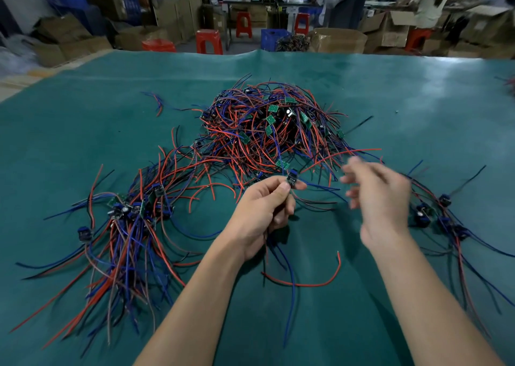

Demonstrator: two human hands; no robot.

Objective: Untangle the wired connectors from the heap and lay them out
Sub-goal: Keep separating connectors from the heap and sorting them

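A tangled heap (267, 126) of red, blue and black wires with small green boards lies at the middle of the green mat. My left hand (264, 209) pinches one small wired connector (291, 176) between thumb and fingers just in front of the heap; its red and blue wires hang down under the hand. My right hand (379, 198) hovers to the right of it, blurred, fingers loosely spread and holding nothing. A sorted bundle of connectors (131, 226) lies at the left, and a smaller group (440, 215) lies at the right.
The green mat (83, 131) covers the whole table up to its far edge. Beyond it stand red stools (209, 40), cardboard boxes (338, 40), a blue crate and people at other benches. A stray wire pair (157, 100) lies at the far left of the heap.
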